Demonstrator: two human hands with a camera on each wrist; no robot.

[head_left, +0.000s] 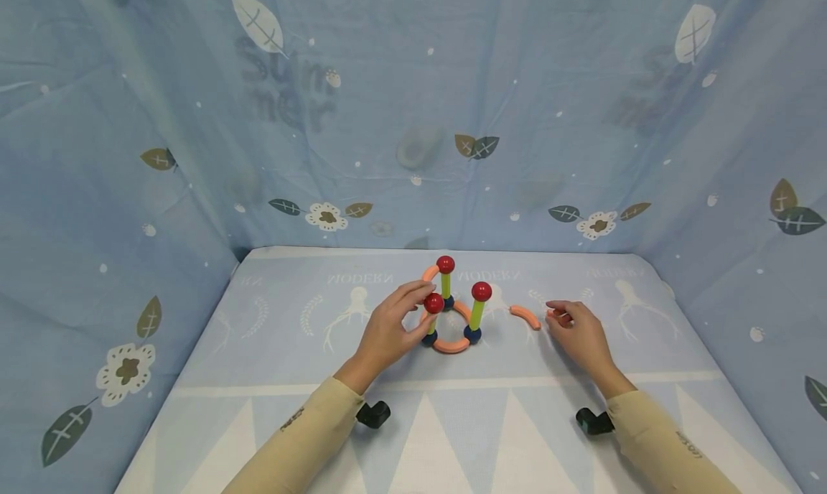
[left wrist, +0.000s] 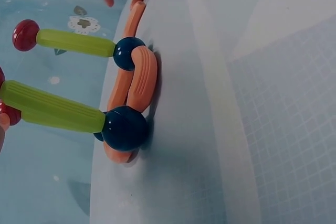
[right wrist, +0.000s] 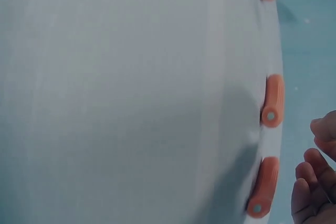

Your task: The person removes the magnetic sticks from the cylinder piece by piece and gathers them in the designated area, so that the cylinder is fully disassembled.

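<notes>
Frame point(head_left: 446, 286), a toy build of rods and balls, stands near the middle of a pale surface point(head_left: 278, 336), with a blue patterned cloth point(head_left: 388, 120) behind it and at both sides. Two bare hands reach in, in tan sleeves point(head_left: 316, 429). The left hand point(head_left: 388, 325) is at the frame, thumb and fingers bent about the near left red ball point(head_left: 433, 304), apparently pinching it. The right hand point(head_left: 584, 339) is well apart to the right, thumb and fingers loosely bent with a gap between them, holding nothing that shows.

The frame's base, a ring point(head_left: 451, 346) of orange curves, looks complete. Three green posts point(head_left: 477, 313) rise from it, so the uprights seem done too. The top level looks only begun: one upper curve point(head_left: 429, 272) touches the rear red ball, but the left hand hides its other end. The other two top sides are bare. Two loose pieces lie on the surface, likely the parts left over: a middle curve point(head_left: 525, 317) between frame and right hand, and an end curve point(right wrist: 262, 187) just beside the right fingertips, not touching. Smallest are the balls: blue balls point(head_left: 473, 334) at the base, a red one atop each post.
</notes>
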